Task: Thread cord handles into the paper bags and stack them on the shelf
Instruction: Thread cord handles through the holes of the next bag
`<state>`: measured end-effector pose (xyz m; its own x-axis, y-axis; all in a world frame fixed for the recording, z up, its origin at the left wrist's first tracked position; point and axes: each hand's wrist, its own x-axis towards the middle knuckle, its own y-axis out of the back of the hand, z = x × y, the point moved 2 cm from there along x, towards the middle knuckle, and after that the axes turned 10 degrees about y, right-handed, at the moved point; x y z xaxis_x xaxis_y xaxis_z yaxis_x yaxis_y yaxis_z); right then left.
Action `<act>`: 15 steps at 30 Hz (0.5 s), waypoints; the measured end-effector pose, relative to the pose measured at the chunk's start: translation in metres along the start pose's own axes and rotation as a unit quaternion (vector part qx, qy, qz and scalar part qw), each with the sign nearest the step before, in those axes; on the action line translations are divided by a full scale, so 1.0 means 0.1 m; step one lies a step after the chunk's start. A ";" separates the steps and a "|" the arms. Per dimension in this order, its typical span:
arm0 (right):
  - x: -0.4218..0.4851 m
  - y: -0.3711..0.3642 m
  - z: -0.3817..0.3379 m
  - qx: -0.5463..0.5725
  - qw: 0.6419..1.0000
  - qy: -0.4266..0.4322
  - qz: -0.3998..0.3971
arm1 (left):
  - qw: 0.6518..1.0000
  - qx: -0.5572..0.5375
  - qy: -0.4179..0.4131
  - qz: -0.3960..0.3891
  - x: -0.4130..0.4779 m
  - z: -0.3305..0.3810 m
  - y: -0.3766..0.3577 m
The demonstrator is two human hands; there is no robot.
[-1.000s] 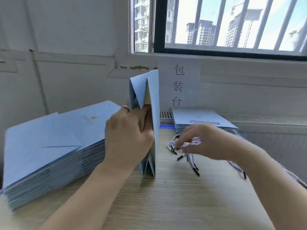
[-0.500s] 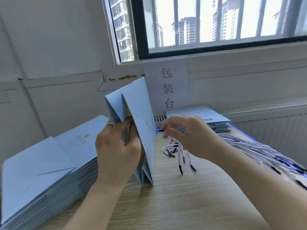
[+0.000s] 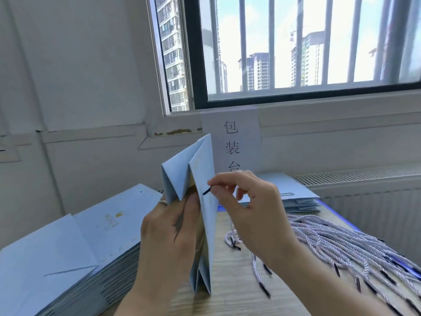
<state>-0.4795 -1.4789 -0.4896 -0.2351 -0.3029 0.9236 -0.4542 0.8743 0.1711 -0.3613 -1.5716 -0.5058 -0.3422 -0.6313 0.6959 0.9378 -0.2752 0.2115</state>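
Paper bag [image 3: 202, 176], pale blue and folded flat, stands on its lower edge on the wooden table [image 3: 239, 299], its pleated side toward the camera. The left hand [image 3: 173, 238] grips it around the middle, fingers curled behind and thumb pressed on the near fold; a ring [image 3: 162, 201] shows on one finger. The right hand [image 3: 250, 210] pinches a black cord tip [image 3: 206, 192] between thumb and forefinger. The tip touches the bag's outer panel near the top; whether it sits in a hole cannot be told. Pale twisted cords [image 3: 341, 245] lie bundled on the table to the right. A tall stack of flat bags [image 3: 79, 252] sits at the left. A lower stack [image 3: 293, 192] lies behind the right hand, below a paper sign [image 3: 232, 142] under the window [image 3: 296, 53].
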 end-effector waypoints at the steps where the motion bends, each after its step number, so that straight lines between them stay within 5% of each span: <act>1: 0.00 0.00 0.00 0.000 1.000 -0.001 0.009 | 1.000 -0.006 -0.001 0.001 -0.01 0.02 -0.01; 15: -0.07 -0.05 -0.07 0.029 0.999 -0.013 0.043 | 1.000 -0.017 -0.016 0.015 0.01 -0.10 -0.05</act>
<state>-0.4700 -1.4784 -0.4947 -0.2977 -0.2371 0.9247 -0.4801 0.8744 0.0696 -0.3672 -1.5778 -0.5127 -0.3114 -0.6156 0.7239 0.9449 -0.2811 0.1675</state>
